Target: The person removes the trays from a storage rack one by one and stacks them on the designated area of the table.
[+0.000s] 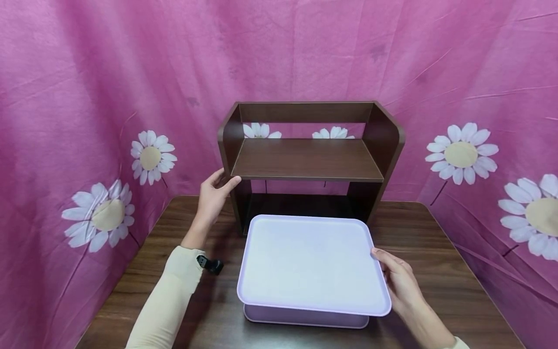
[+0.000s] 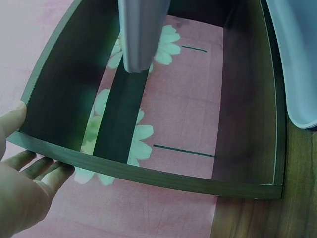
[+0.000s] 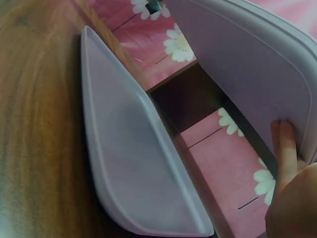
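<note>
A small dark-brown two-tier shelf (image 1: pixel 307 159) stands at the back of the wooden table. At its left side panel is my left hand (image 1: pixel 212 198), gripping the edge with the thumb in front and the fingers round the outside. My right hand (image 1: pixel 402 281) pinches the right rim of a pale lilac tray (image 1: pixel 314 264), thumb on top. Beneath, in the right wrist view, the fingers (image 3: pixel 287 148) press its underside. This tray hangs tilted in front of the shelf, above a second lilac tray (image 3: pixel 129 148) that lies on the table and is mostly hidden in the head view.
The brown wood-grain table (image 1: pixel 431 261) runs up to a pink curtain (image 1: pixel 305 53) with large white daisies, which surrounds it at the back and sides. A small black device (image 1: pixel 210 264) is strapped at the left sleeve cuff. Both shelf tiers hold nothing.
</note>
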`<state>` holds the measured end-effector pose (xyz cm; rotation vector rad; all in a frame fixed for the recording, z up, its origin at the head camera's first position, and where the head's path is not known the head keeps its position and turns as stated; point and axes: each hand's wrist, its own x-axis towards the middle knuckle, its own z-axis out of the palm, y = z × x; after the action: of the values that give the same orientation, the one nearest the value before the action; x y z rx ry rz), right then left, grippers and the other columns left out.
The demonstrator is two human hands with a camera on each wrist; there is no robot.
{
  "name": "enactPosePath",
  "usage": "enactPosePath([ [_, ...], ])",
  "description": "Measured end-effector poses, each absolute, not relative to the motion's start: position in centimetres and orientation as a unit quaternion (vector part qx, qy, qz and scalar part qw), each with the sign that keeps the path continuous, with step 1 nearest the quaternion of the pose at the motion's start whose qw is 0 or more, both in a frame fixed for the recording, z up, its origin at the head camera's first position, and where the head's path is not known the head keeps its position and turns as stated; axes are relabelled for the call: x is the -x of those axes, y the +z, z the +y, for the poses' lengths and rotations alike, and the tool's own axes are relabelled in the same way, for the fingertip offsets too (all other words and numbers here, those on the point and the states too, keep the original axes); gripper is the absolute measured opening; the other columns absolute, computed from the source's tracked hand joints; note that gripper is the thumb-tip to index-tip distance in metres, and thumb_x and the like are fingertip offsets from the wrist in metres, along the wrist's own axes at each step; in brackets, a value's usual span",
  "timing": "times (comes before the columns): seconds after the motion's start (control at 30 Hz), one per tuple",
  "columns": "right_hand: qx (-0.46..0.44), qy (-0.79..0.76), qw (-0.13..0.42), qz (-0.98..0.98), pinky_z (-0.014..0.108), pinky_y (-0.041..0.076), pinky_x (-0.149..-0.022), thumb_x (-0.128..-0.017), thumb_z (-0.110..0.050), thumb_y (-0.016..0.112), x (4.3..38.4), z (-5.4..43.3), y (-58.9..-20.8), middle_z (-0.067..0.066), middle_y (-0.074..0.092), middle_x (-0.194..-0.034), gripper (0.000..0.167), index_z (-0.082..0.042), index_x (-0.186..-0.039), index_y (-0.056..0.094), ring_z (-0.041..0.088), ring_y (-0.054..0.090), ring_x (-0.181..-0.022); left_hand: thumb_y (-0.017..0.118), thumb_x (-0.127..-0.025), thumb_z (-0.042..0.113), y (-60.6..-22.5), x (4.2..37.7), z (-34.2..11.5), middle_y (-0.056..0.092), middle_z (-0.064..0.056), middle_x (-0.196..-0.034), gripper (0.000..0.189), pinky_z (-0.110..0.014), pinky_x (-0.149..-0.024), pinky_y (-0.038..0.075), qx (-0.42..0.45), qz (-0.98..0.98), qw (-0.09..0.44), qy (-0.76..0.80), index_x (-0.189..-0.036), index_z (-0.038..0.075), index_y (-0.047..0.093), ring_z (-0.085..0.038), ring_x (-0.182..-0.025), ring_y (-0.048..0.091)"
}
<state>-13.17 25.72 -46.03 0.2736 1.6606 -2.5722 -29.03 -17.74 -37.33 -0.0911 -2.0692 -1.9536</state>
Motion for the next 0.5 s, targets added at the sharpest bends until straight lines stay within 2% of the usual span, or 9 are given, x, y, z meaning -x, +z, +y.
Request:
enactPosePath([
  [0.17, -0.097, -0.835, 0.036, 0.540, 0.021, 0.055, -0.054, -0.111, -0.016, 0.057, 13.1, 25.5, -46.8, -0.012, 0.069, -0.067, 0.035, -0.022, -0.082, 0.077, 0.002, 0.065, -0.059, 0.082, -0.097, 0.026, -37.3, 29.0, -17.7, 0.068, -0.018, -0.142, 0.057, -0.018, -0.080, 0.056, 0.032, -0.721, 0.146, -0.677, -0.148, 0.009, 0.063, -0.003, -0.108, 0.068],
  [0.37, -0.094, -0.836, 0.045, 0.539, 0.020, 0.054, -0.053, -0.111, -0.015, 0.055, 12.9, 25.6, -47.7, -0.013, 0.067, -0.066, 0.036, -0.022, -0.086, 0.080, 0.001, 0.063, -0.058, 0.082, -0.097, 0.024, -37.4, 29.1, -17.7, 0.069, -0.018, -0.140, 0.054, -0.019, -0.080, 0.057, 0.035, -0.717, 0.149, -0.681, -0.146, 0.009, 0.065, -0.004, -0.109, 0.069],
  [0.5, -0.098, -0.831, 0.052, 0.545, 0.018, 0.049, -0.049, -0.111, -0.015, 0.055, 12.9, 25.6, -48.1, -0.014, 0.062, -0.061, 0.040, -0.023, -0.079, 0.077, 0.000, 0.057, -0.054, 0.082, -0.097, 0.023, -37.4, 29.1, -17.7, 0.069, -0.018, -0.139, 0.054, -0.019, -0.083, 0.057, 0.035, -0.715, 0.150, -0.682, -0.146, 0.009, 0.065, -0.006, -0.112, 0.068],
])
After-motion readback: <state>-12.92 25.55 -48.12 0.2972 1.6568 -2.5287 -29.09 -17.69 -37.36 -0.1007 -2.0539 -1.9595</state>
